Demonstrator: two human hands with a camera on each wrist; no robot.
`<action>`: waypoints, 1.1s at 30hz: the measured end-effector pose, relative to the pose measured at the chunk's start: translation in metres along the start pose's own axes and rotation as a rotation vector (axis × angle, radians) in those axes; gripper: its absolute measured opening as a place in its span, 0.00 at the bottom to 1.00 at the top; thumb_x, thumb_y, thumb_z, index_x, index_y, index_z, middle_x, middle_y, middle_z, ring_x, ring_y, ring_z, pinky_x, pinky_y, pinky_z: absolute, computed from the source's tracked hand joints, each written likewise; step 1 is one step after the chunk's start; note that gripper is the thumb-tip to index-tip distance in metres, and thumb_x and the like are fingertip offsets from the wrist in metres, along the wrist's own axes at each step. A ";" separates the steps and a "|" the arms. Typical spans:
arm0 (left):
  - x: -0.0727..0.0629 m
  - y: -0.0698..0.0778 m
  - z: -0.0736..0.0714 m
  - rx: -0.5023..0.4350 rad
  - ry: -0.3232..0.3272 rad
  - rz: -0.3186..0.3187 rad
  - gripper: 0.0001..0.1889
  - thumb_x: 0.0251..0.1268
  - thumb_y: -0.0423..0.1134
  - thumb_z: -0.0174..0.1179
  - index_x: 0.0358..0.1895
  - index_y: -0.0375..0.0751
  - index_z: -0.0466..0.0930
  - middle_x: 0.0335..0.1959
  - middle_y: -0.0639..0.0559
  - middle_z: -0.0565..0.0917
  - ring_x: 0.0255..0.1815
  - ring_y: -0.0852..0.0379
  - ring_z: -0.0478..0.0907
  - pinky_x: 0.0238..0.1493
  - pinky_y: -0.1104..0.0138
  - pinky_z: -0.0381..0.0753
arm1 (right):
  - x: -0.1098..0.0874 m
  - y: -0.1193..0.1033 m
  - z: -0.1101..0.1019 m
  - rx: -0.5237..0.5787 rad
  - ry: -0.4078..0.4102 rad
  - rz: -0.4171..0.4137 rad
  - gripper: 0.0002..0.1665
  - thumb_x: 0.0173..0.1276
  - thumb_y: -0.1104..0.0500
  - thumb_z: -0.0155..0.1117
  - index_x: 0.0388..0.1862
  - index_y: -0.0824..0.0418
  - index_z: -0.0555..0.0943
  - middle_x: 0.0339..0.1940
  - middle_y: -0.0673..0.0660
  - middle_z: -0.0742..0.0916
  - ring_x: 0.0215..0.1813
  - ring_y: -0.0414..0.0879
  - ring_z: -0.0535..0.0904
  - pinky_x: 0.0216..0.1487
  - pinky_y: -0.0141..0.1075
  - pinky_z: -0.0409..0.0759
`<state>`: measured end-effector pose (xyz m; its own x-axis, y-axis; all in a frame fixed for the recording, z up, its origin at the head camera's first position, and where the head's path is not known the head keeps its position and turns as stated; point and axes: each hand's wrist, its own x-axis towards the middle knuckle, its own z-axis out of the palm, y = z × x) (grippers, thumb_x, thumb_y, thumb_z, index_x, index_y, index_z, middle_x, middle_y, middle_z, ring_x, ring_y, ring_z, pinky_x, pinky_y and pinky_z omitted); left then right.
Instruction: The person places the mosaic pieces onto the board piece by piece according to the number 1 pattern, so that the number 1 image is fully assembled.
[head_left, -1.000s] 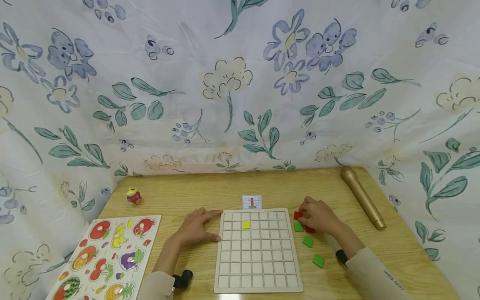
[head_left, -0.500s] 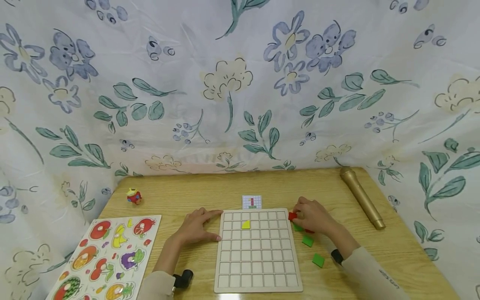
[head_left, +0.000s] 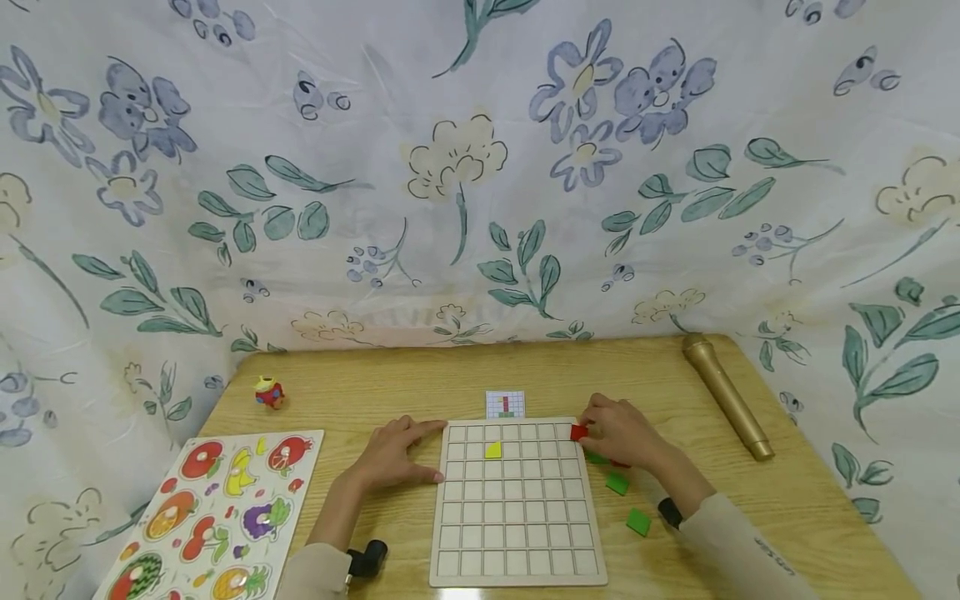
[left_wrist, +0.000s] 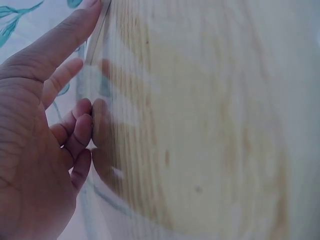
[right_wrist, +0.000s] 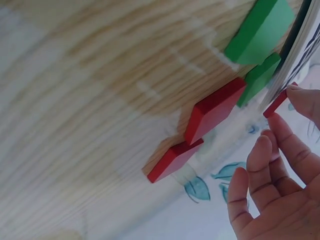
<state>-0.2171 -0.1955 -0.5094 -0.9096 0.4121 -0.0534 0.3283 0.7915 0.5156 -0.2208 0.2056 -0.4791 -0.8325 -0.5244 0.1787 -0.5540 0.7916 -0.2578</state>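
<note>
A wooden grid board [head_left: 517,510] lies on the table, with a yellow tile [head_left: 492,451], rounded at one corner, in its second row. My right hand [head_left: 624,432] pinches a red square tile [head_left: 578,432] between thumb and index finger, over the board's upper right corner. In the right wrist view, that held red tile [right_wrist: 280,102] is tilted on edge. My left hand [head_left: 392,456] touches the board's left edge with thumb and index finger spread apart; the left wrist view shows its other fingers [left_wrist: 80,135] loosely bent near the tabletop.
Right of the board lie loose green tiles [head_left: 638,522] and red tiles [right_wrist: 215,111], some partly under my right hand. A small pattern card [head_left: 506,404] sits behind the board. A fruit puzzle [head_left: 217,521], a small toy figure [head_left: 269,392] and a gold microphone [head_left: 726,398] stand farther out.
My right hand has moved left with the red tile, from the loose tiles to the board's upper right corner. My left hand has stayed at the board's left edge.
</note>
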 end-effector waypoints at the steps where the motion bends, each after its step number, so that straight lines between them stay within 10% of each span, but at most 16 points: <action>1: 0.000 0.000 0.000 0.000 0.002 0.001 0.44 0.42 0.65 0.74 0.69 0.62 0.73 0.32 0.55 0.67 0.34 0.58 0.60 0.42 0.59 0.55 | 0.000 -0.001 0.000 -0.001 -0.001 -0.005 0.11 0.59 0.54 0.75 0.37 0.59 0.87 0.34 0.50 0.78 0.30 0.37 0.70 0.35 0.34 0.67; 33: 0.000 -0.002 0.001 -0.011 -0.004 -0.002 0.45 0.43 0.65 0.74 0.70 0.63 0.71 0.33 0.55 0.66 0.34 0.58 0.59 0.42 0.59 0.54 | 0.019 -0.043 0.004 -0.019 -0.074 -0.068 0.14 0.60 0.51 0.74 0.38 0.59 0.86 0.37 0.48 0.79 0.36 0.40 0.74 0.43 0.39 0.72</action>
<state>-0.2175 -0.1963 -0.5110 -0.9093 0.4121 -0.0583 0.3233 0.7875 0.5247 -0.2132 0.1605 -0.4686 -0.7914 -0.5984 0.1248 -0.6098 0.7587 -0.2292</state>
